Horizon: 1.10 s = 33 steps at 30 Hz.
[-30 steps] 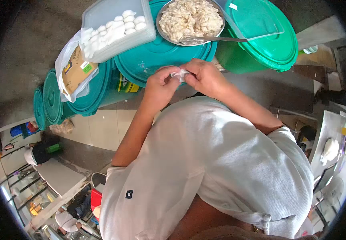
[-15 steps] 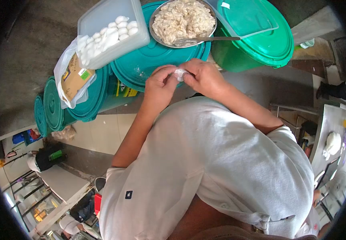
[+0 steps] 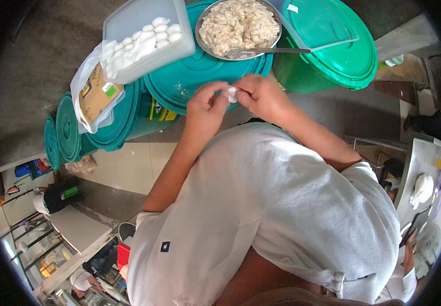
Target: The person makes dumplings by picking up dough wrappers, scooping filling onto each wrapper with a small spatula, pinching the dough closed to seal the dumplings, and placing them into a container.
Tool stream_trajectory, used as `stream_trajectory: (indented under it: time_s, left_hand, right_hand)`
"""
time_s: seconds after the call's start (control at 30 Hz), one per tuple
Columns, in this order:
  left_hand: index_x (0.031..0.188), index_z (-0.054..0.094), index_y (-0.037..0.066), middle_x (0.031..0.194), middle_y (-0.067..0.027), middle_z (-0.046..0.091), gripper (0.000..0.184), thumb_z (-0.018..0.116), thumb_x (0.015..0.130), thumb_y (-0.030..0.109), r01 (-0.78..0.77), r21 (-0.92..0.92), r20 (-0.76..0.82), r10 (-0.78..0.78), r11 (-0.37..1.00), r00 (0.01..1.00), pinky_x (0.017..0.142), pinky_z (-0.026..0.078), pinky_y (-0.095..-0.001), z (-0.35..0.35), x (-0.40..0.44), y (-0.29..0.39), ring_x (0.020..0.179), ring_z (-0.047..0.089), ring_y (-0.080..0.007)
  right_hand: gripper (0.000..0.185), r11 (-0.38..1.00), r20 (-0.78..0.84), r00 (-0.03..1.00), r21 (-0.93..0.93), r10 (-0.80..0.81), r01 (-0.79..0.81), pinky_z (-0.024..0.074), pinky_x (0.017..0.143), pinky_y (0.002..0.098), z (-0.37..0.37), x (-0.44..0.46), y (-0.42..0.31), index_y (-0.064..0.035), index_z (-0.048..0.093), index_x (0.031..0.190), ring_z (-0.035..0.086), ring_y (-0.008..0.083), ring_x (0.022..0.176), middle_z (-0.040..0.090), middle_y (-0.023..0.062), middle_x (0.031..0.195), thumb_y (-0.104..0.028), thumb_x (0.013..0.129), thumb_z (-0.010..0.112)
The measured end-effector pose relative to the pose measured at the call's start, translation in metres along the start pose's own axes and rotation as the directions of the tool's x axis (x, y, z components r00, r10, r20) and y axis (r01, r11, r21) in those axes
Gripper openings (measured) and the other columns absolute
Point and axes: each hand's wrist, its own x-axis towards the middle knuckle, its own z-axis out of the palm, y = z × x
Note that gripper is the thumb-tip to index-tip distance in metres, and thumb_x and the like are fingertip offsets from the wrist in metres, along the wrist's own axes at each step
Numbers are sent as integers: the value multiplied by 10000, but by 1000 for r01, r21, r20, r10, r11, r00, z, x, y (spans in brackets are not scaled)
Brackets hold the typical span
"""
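Note:
A small white dumpling (image 3: 232, 95) is pinched between the fingertips of both my hands, in front of my chest. My left hand (image 3: 206, 103) grips its left side with thumb and forefinger. On the other side my right hand (image 3: 265, 98) closes thumb and fingers on the dough, partly hiding it. Just beyond the hands, a round metal bowl (image 3: 198, 36) holds a pale, chunky filling (image 3: 238, 25). A flat metal utensil with a dark handle (image 3: 288, 50) rests across its near rim. To the left, a clear plastic container (image 3: 154, 62) holds several smooth white dumplings (image 3: 146, 43).
Teal lidded bins (image 3: 167, 86) stand under the bowl and container. A green bin (image 3: 350, 66) with a clear plastic lid (image 3: 327, 30) is at right. A cardboard box in a plastic bag (image 3: 95, 97) sits left. Other people (image 3: 407, 265) are at the lower edges.
Both hands stay together on the dumpling, their fingers shifting slightly. The bins and bowl appear a little further right as the view moves. A person's arm shows more at lower right.

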Motion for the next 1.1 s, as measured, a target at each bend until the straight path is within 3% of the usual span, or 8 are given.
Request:
stream_trajectory:
  time_s: [0.07, 0.17, 0.23, 0.37, 0.53, 0.97, 1.03, 1.1]
  left_hand:
    - [1172, 605, -37, 1059, -108, 648, 260, 540, 983, 129, 68, 46, -13, -68, 997, 998, 668, 516, -245, -4, 2, 11, 805, 672, -162]
    - [1211, 562, -33, 1044, -114, 650, 326, 479, 1017, 215, 405, -344, 151, -376, 847, 914, 659, 531, -287, -10, 8, 17, 844, 689, -220]
    - [1214, 550, -7, 1037, -113, 660, 348, 450, 1025, 268, 571, -653, 472, -322, 498, 820, 655, 531, -328, -11, 8, 7, 859, 689, -242]
    - [1173, 575, 12, 1038, -112, 669, 315, 474, 1015, 265, 565, -682, 478, -303, 464, 825, 668, 528, -345, -11, 10, -11, 841, 683, -240]
    - [1141, 595, -2, 1013, -119, 673, 297, 523, 998, 248, 571, -707, 469, -327, 417, 820, 649, 511, -313, -13, 9, -8, 816, 656, -220]
    - [1153, 589, 16, 1013, -106, 670, 260, 529, 993, 212, 562, -710, 483, -287, 424, 827, 683, 530, -330, -7, 5, 2, 847, 676, -245]
    - [1203, 569, -11, 1092, -111, 650, 263, 563, 970, 112, 325, -525, 153, -289, 787, 945, 769, 537, -326, -5, 5, 6, 942, 662, -213]
    - [1238, 548, -22, 1141, -117, 631, 298, 574, 955, 67, 182, -403, 46, -179, 897, 983, 815, 530, -327, -1, 0, 19, 995, 641, -198]
  right_hand:
    - [132, 999, 2, 999, 15, 33, -33, 511, 709, 379, -2, 0, 2, 2, 671, 932, 652, 296, 817, 651, 163, 859, -85, 836, 648]
    - [147, 938, 75, 977, 273, 200, -213, 506, 705, 328, -2, 0, 1, 8, 677, 965, 649, 205, 814, 657, 121, 888, -84, 854, 650]
    - [130, 878, 50, 980, 438, 192, -194, 505, 709, 347, 3, 0, 5, -15, 697, 915, 641, 252, 792, 662, 137, 846, -107, 855, 627]
    - [140, 931, 95, 991, 343, 99, -126, 493, 689, 265, -2, -1, 11, 10, 682, 1000, 607, 130, 785, 656, 61, 950, -61, 907, 606]
    - [158, 656, 425, 869, 585, 253, -477, 486, 703, 236, -23, 1, 4, 1, 674, 1041, 581, 84, 775, 649, 10, 950, -89, 931, 606]
    - [187, 814, 173, 967, 524, 185, -250, 487, 672, 242, -1, -3, 14, -14, 675, 1013, 581, 86, 758, 633, 10, 861, -185, 950, 628]
    - [201, 545, 230, 847, 679, 478, -492, 490, 656, 242, -6, 1, 3, -12, 673, 980, 579, 88, 714, 622, 11, 824, -204, 957, 621]
    - [199, 518, 293, 825, 664, 483, -539, 486, 640, 244, -9, 2, 8, -13, 670, 960, 574, 87, 692, 622, 11, 807, -206, 958, 621]
